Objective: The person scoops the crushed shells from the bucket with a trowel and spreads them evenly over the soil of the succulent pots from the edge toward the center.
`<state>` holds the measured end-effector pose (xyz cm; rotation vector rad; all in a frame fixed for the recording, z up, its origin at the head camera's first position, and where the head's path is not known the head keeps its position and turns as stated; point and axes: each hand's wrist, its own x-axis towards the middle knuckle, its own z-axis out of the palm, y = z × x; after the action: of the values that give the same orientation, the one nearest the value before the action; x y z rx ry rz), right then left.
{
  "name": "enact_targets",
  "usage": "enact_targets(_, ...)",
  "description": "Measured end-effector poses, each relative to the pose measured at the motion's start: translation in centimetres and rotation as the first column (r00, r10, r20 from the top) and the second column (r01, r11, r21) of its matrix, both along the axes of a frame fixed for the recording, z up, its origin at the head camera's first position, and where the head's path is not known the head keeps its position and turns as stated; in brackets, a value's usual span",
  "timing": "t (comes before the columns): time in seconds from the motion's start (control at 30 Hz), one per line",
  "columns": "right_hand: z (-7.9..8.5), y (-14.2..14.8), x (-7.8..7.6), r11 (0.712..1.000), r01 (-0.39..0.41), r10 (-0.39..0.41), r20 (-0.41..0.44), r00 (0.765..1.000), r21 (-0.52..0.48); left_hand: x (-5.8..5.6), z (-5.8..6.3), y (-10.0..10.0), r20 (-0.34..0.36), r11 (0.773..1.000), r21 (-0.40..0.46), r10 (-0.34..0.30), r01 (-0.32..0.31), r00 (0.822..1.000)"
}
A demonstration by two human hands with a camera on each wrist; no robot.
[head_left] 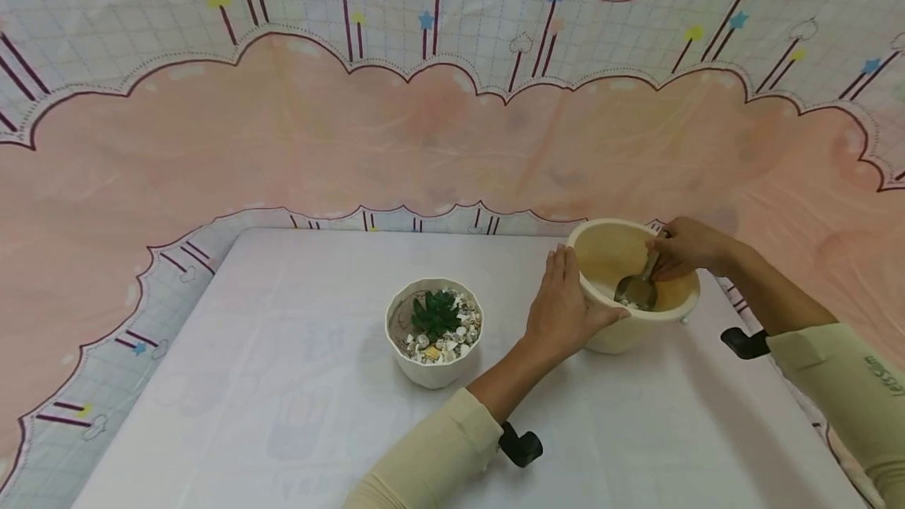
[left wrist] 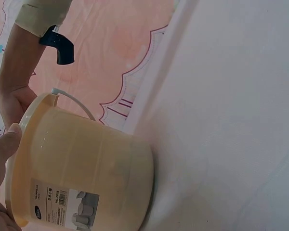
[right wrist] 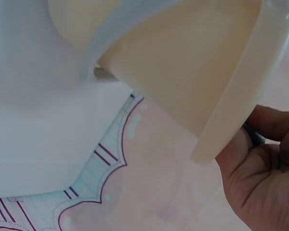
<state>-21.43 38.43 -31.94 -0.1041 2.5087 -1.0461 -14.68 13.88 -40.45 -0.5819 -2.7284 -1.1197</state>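
Note:
A cream plastic bucket (head_left: 613,341) stands on the right part of the table, leaning toward the near side. My left hand (head_left: 563,306) grips its rim, with the thumb along the front and the fingers against the left side. Inside the bucket, my right hand (head_left: 682,248) holds a metal spoon (head_left: 639,289) by its handle. Small white pebbles show at the spoon's bowl. In the left wrist view, the bucket (left wrist: 101,159) shows a printed label and a pale carrying handle. The right wrist view has the right hand (right wrist: 265,178) at the rim; the spoon's bowl is hidden there.
Left of the bucket, a white faceted pot (head_left: 433,371) holds a green succulent (head_left: 434,314), with white pebbles and shells over part of its soil. A white cloth covers the table (head_left: 283,383). Behind hangs a pink patterned curtain (head_left: 424,140).

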Motion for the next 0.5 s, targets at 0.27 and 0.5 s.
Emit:
enact_targets(0.27,-0.4,-0.8,0.8,0.983,0.114,-0.103,0.087,0.991,-0.143,-0.2,0.1,0.1,0.001,1.0,0.014,-0.005,0.005,1.0)
enact_targets(0.5,-0.9,-1.7,1.7,0.952,0.214,-0.193,0.115,0.974,-0.22,-0.2,-0.1,0.2,0.013,1.0,0.025,-0.009,0.008,1.0)
